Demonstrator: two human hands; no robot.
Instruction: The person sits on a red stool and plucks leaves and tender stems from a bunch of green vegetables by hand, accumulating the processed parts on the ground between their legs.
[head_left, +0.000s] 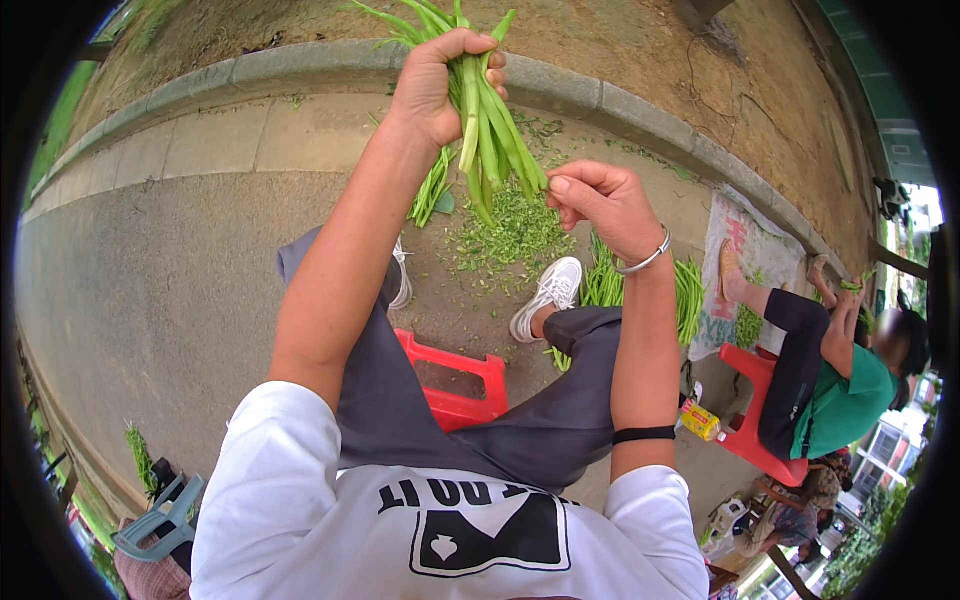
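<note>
My left hand (432, 82) is raised and shut around a bundle of long green bean pods (490, 130) that hang down from the fist. My right hand (600, 200) pinches the lower tip of one pod between thumb and fingers; a silver bracelet sits on that wrist. Below the hands, a scatter of small green trimmings (510, 235) lies on the ground between my white shoes (550, 295).
I sit on a red plastic stool (455, 390). More green pods (600, 285) lie heaped on the ground to the right. A person in a green shirt (835, 390) sits on another red stool (750, 430) beside a printed sack (745, 255). A concrete curb (330, 65) runs behind.
</note>
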